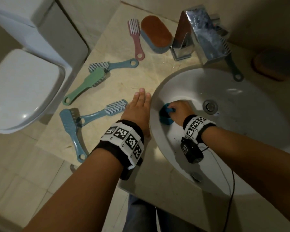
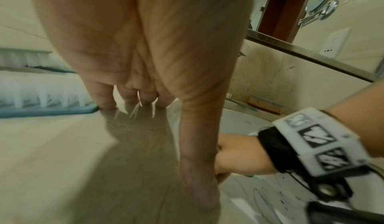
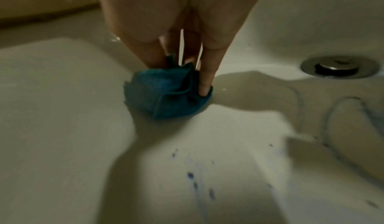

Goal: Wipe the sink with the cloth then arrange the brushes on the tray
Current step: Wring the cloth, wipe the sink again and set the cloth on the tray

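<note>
My right hand [image 1: 177, 110] grips a bunched blue cloth [image 1: 165, 117] and presses it against the left inner wall of the white sink [image 1: 241, 124]. The right wrist view shows the cloth [image 3: 166, 94] pinched under my fingers [image 3: 205, 79], with dark blue specks on the basin. My left hand [image 1: 138, 106] rests flat with straight fingers on the marble counter [image 1: 122, 81] beside the sink rim. Several brushes lie on the counter: a blue one [image 1: 105, 111] just left of my left hand, another blue [image 1: 72, 131], a green [image 1: 89, 84], a pink [image 1: 136, 39].
A chrome tap [image 1: 199, 34] stands behind the sink, with a blue brush [image 1: 231, 61] under it. An orange-topped scrub brush [image 1: 156, 34] lies by the tap. The drain [image 1: 210, 106] is right of the cloth. A white toilet [image 1: 22, 87] stands left of the counter. A brown dish [image 1: 273, 64] sits far right.
</note>
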Demonstrator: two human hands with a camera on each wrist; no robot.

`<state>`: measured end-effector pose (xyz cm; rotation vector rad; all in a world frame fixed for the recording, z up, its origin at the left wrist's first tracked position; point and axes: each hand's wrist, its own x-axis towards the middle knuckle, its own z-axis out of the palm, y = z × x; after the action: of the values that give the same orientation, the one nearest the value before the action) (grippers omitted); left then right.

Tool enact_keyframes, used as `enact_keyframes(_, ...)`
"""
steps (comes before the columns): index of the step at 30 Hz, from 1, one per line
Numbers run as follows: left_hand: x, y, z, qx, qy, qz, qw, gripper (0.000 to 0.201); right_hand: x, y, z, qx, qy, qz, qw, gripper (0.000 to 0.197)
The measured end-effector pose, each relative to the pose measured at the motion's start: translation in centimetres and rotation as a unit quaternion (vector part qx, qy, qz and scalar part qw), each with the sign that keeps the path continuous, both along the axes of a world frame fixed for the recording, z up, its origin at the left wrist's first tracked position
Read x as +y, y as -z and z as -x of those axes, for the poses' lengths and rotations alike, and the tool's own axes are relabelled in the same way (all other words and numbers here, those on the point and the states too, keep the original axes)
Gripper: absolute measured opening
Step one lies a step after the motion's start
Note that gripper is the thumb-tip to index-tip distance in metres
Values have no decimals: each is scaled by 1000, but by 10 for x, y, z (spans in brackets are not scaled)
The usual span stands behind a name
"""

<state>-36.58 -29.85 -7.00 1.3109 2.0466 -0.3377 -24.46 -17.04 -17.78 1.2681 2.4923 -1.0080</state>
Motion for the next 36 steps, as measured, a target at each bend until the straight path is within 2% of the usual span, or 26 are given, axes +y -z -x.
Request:
enact_keyframes(3, 2, -3, -1, 2, -6, 5, 1000, 134, -21, -10, -14, -48, -87, 58, 993, 44)
enact_keyframes(5, 3, -4, -1, 0, -12, 2, 1000, 134, -32, -10, -25, -60, -93, 101, 989, 54)
enact_keyframes(8, 2, 0, -1, -2, -16, -2, 1000, 135, -32, -2, -23, -10, -56, 86, 995, 44)
enact_keyframes(12, 0, 4, 0, 0, -13, -12, 1000, 137, -4, 3, -4, 59, 9, 29, 998, 38)
enact_keyframes(14, 1, 2, -1, -2, -14, -13, 1000, 137, -1, -1, -5, 50, -24, 26, 998, 36)
enact_keyframes(16, 2, 2, -1, -2, -17, -12, 1000, 137, -9, -6, -16, 10, -115, 49, 992, 35)
enact_keyframes(18, 3, 2, -1, 1, -15, -8, 1000, 137, -23, -9, -34, -36, -172, 95, 980, 38)
enact_keyframes(21, 4, 4, -1, 3, -17, -5, 1000, 137, -22, -9, -38, -32, -188, 93, 977, 36)
enact_keyframes(25, 3, 7, 0, 9, -9, -12, 1000, 139, 13, -5, -13, 4, -182, -6, 983, 30)
enact_keyframes(27, 2, 5, 0, 12, -1, -13, 1000, 137, 20, -8, -13, -3, -201, -23, 979, 29)
enact_keyframes(31, 3, 2, -1, 15, 1, -14, 1000, 139, 1, -15, -45, -56, -285, 56, 955, 33)
enact_keyframes(33, 4, 0, -1, 7, -11, -11, 1000, 139, -9, -15, -65, -59, -286, 105, 951, 34)
enact_keyframes(36, 3, 0, -1, 12, -5, -7, 1000, 138, -10, -9, -74, -57, -272, 126, 952, 34)
